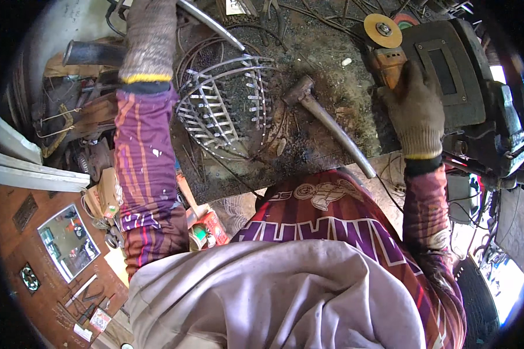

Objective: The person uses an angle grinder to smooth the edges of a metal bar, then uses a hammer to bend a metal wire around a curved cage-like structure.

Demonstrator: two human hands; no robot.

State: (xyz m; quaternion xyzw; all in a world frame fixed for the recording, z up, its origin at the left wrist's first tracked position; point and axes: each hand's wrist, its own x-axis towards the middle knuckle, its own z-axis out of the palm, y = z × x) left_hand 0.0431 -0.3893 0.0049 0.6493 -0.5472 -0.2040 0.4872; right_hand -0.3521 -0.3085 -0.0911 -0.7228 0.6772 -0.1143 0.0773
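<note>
My right hand (414,113), in a grey-brown knit glove, is closed round the orange body of an angle grinder (388,64). The grinder's yellow disc (383,31) faces up, away from me. At the upper left, my left hand (150,38) wears a similar glove with a yellow cuff edge; its fingers run past the top of the picture. A metal bar (212,24) slants down from beside that hand to a curved, cage-like metal frame (215,110) with rows of short crosspieces. Between the frame and my right hand lies a hammer (335,131) with a metal handle.
A black welding mask (468,96) with a dark window lies right of the grinder. Thin rods (323,20) are strewn at the worktable's (332,75) far side. Left of my left arm are a dark pipe (93,53) and cluttered tools. A cable hangs near the table's front edge.
</note>
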